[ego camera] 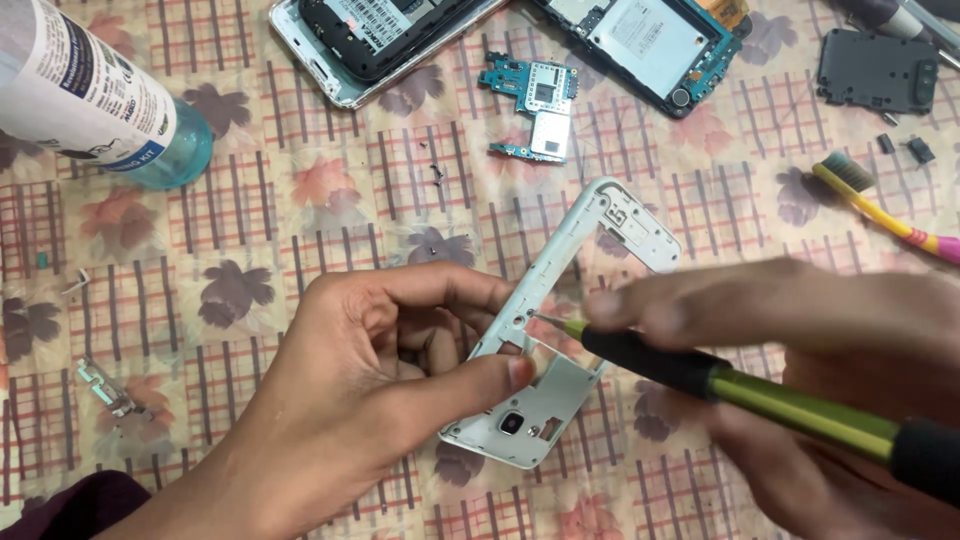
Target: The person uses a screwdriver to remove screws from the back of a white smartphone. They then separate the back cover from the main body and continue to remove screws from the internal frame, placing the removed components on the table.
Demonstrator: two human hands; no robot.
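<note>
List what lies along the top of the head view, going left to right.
Clear bottle with white label → opened phone body → small blue circuit board → second opened phone with white battery → dark plastic cover.

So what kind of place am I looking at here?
Likely an informal phone-repair spot at home, not a proper bench: the work lies on a floral cloth. The left hand holds a white phone frame, the right hand a screwdriver, and a circuit board lies loose.
</note>
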